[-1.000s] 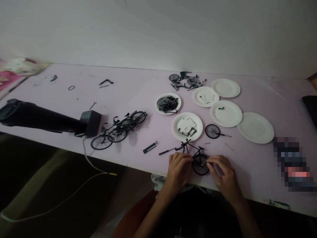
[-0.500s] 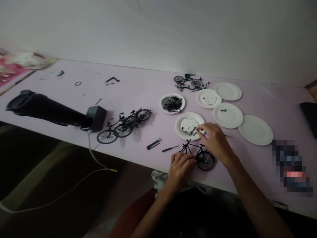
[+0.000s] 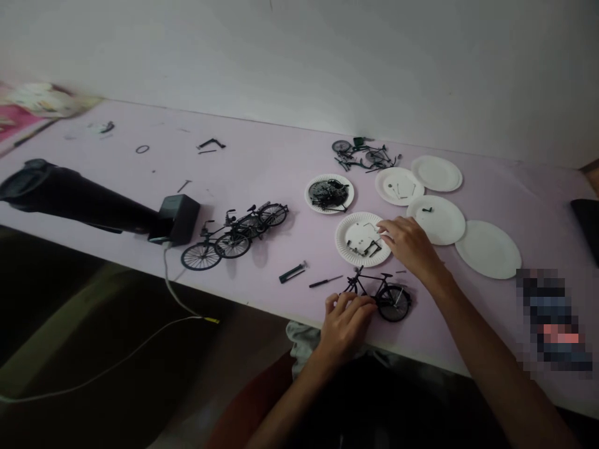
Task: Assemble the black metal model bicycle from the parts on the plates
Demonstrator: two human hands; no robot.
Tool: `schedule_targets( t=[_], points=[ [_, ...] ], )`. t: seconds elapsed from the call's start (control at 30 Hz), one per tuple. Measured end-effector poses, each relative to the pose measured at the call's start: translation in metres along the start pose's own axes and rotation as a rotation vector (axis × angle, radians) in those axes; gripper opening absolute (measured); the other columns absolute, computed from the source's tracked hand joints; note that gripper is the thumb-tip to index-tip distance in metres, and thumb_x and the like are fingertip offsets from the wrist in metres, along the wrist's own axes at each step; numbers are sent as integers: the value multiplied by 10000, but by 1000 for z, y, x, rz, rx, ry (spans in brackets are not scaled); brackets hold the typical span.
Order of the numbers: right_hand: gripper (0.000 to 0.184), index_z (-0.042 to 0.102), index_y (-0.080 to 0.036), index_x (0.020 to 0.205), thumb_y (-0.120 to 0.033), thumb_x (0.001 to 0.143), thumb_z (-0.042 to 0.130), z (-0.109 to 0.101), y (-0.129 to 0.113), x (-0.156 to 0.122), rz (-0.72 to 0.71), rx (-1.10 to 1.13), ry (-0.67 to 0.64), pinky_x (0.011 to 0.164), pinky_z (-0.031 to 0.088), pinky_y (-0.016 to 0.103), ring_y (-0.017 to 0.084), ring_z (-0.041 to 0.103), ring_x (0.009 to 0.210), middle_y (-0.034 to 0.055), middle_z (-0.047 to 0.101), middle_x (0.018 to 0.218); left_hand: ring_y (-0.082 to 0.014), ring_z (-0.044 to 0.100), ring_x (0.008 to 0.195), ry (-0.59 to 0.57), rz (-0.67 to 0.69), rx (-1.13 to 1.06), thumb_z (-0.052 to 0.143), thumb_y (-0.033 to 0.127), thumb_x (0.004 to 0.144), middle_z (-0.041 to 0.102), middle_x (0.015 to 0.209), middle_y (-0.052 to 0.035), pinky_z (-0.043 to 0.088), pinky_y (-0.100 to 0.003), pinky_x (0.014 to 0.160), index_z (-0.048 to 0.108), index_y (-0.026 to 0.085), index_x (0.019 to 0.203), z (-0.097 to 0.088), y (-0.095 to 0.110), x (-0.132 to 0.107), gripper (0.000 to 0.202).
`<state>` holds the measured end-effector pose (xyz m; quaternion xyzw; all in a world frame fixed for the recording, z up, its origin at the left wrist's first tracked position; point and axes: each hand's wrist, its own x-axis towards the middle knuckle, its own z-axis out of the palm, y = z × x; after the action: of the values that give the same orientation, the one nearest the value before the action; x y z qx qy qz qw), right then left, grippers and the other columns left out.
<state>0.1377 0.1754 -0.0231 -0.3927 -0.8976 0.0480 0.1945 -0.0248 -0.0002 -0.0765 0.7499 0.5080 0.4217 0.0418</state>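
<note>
The black model bicycle (image 3: pixel 374 296) stands upright on the desk (image 3: pixel 262 168) near its front edge, gripped by the curled fingers of the left hand (image 3: pixel 345 329). The right hand (image 3: pixel 410 246) is held half open over the rim of a paper plate (image 3: pixel 340 240) bearing small black parts (image 3: pixel 369 248), with nothing visibly grasped.

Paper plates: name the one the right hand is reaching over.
The fluted plate holding white and black parts: the right hand reaches over its rim, and no other plate lies under those fingers.
</note>
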Motion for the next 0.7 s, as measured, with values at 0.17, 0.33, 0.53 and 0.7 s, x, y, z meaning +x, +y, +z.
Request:
schedule_targets(
  t=[0.17, 0.33, 0.53, 0.7],
  points=[
    [215, 650, -161, 1080, -72, 888, 611, 12, 0, 15, -33, -69, -26, 803, 445, 402, 275, 628, 849, 99, 723, 873, -168, 599, 898, 8, -19, 18, 563, 123, 949, 758, 982, 19, 306, -357, 875, 632, 221, 978, 2, 0, -2, 124],
    [170, 660, -150, 1047, -94, 931, 549, 16, 0, 14, -48, -71, -26, 813, 448, 417, 276, 625, 848, 111, 723, 872, -165, 610, 880, 16, -14, 31, 569, 124, 942, 759, 966, 17, 309, -351, 893, 632, 221, 971, 2, 1, -2, 119],
    [190, 627, -164, 1121, -130, 940, 581, 14, -4, 11, -63, 32, -21, 860, 483, 373, 228, 645, 877, 72, 729, 942, -159, 614, 879, 5, -14, 23, 554, 118, 943, 759, 973, 24, 309, -351, 896, 628, 220, 972, 0, 0, -2, 130],
    [185, 629, -173, 1090, -126, 912, 633, 2, -7, 4, -53, 88, -32, 876, 497, 393, 242, 652, 963, 81, 731, 1036, -167, 607, 883, 6, -21, 12, 559, 98, 936, 759, 983, 28, 302, -362, 881, 624, 211, 966, 1, 1, -2, 134]
  ],
)
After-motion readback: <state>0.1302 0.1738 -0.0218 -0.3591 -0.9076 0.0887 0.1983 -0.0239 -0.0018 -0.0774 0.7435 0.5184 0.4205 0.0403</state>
